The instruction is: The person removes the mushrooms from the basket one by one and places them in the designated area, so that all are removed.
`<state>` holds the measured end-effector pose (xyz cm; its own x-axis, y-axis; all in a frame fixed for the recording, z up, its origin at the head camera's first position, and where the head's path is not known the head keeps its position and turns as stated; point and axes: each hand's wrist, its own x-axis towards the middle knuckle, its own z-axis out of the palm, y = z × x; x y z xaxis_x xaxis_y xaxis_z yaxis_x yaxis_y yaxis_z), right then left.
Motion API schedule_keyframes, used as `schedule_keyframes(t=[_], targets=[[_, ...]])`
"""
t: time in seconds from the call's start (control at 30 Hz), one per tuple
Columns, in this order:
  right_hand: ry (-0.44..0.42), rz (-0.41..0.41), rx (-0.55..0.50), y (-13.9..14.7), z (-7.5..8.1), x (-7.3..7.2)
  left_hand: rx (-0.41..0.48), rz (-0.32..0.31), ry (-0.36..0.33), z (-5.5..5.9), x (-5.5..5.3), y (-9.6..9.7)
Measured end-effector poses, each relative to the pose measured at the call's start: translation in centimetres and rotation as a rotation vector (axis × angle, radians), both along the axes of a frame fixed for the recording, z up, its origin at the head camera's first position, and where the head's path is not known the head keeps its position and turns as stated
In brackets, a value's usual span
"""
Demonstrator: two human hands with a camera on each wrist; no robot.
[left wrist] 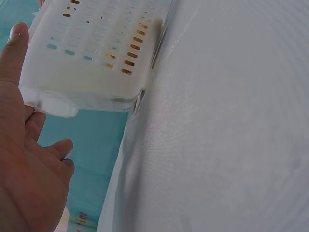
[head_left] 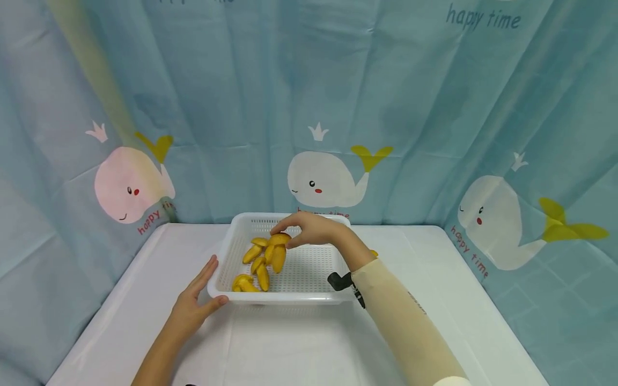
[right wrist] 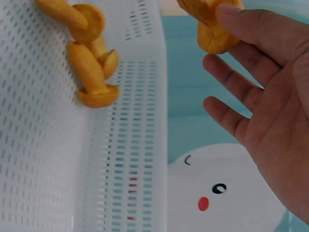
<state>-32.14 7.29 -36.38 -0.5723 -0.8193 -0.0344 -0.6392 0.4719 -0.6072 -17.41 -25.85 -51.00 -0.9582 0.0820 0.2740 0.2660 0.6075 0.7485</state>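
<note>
Thumb (right wrist: 260,29) and fingers (right wrist: 253,60) of the right hand (head_left: 314,228) pinch a yellow mushroom-shaped piece (head_left: 279,239) near the centre of the head frame, over the left half of a white perforated basket (head_left: 289,297). At lower left, the left hand (head_left: 190,305), its fingers extended, touches the basket's near left corner. Further yellow pieces (head_left: 263,277) lie in the basket's left half. Another yellow item (head_left: 374,253), mostly hidden behind a tan sleeve (head_left: 401,316), shows right of centre. White worktop (head_left: 458,321) below; blue whale-printed curtain (head_left: 241,107) across the upper frame.
</note>
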Motion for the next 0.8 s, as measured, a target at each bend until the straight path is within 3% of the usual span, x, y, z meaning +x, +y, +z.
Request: schedule_keyframes(t=[0.4,0.6,0.8], targets=[[0.06,-0.119,-0.099,4.0,0.0,2.9,0.005,-0.001,0.003,0.0,0.1,0.0],[0.057,-0.111,-0.202,5.9,-0.7,4.1,0.001,0.002,-0.009,0.0,0.0,0.0],[0.133,-0.126,-0.251,7.8,-1.2,5.3,0.0,0.004,-0.009,0.2,0.0,0.0]])
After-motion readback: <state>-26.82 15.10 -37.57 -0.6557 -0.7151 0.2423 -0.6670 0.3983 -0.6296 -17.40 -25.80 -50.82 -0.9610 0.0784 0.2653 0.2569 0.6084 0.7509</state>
